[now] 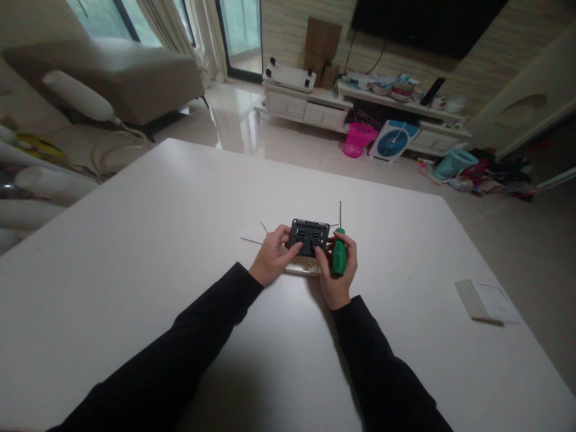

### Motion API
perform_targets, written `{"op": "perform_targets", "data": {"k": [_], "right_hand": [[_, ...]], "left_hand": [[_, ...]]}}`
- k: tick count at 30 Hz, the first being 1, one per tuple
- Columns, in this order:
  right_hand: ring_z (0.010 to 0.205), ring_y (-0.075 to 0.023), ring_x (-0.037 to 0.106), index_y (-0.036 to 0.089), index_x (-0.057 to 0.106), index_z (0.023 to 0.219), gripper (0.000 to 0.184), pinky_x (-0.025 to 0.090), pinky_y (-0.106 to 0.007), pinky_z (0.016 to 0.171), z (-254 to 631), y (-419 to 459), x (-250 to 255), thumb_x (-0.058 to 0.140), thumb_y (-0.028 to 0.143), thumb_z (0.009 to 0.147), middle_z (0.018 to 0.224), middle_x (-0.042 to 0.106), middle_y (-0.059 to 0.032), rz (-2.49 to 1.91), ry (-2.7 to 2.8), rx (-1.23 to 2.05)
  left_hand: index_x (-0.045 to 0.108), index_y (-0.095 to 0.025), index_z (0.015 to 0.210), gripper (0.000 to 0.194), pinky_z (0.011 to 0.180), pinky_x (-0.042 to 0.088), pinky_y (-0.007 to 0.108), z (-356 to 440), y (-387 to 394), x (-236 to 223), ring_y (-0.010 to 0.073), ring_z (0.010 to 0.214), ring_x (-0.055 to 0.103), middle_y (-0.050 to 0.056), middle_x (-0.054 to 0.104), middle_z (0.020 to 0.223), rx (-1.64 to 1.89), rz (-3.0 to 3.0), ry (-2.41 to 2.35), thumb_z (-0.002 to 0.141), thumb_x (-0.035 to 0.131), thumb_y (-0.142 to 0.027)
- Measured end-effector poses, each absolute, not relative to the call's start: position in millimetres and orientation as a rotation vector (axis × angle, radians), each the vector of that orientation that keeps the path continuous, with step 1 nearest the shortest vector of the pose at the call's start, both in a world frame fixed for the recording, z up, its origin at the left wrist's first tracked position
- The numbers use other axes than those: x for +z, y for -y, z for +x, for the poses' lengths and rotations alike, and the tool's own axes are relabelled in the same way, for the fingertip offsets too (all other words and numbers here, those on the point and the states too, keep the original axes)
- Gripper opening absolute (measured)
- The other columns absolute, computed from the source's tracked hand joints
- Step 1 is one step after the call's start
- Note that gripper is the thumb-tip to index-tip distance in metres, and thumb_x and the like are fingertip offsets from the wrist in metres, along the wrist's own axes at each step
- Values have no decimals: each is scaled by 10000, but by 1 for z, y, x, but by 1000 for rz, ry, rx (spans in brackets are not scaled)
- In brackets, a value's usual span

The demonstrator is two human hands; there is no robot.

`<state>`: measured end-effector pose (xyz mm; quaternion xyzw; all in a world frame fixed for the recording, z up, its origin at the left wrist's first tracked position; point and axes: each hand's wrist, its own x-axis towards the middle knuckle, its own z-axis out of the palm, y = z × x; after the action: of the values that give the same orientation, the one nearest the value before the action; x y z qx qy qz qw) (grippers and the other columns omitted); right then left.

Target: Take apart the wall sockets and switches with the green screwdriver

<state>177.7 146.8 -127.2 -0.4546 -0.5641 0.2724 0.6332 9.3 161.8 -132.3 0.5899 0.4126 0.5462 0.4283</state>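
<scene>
A dark grey wall socket plate (pixel 310 238) is held over a pale, box-like piece (pixel 302 265) low above or on the table; I cannot tell whether they touch. My left hand (pixel 273 255) grips the plate's left side, thumb on its face. On the right edge, the thumb of my right hand (pixel 336 279) presses the plate too. That same hand also holds a green-handled screwdriver (pixel 339 255), its shaft pointing away from me. Thin stiff wires (pixel 251 240) stick out to the left, and a short one shows near the screwdriver shaft. The fingers under the plate are hidden.
The white table (pixel 148 240) spreads around my hands. At its right side lies a small white box (pixel 488 302). Beyond the far edge stand a low white cabinet (pixel 310 111), a pink basket (pixel 359 141), a blue fan (pixel 392 142) and a grey couch (pixel 130 75).
</scene>
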Motion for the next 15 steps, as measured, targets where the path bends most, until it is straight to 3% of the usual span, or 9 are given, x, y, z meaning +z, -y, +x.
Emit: {"op": "perform_targets", "data": {"k": [10,15], "right_hand": [[874,-187,626,264,615,1198,403,552,-368,773,177,-144,-126,781,243,832,1071,619,-30,-1026,1373,522],[770,-158,600,245,623,1171,366,517,-320,695,176,-143,-123,784,283,845,967,616,-5,-1027,1333,553]], "left_hand": [[623,-182,952,309,705,558,284,7,-164,-139,174,758,679,28,702,854,1391,1440,-992,968,669,-488],[693,-164,916,357,735,563,304,6,-165,-143,199,811,669,43,691,846,1361,1461,-964,947,681,-520]]}}
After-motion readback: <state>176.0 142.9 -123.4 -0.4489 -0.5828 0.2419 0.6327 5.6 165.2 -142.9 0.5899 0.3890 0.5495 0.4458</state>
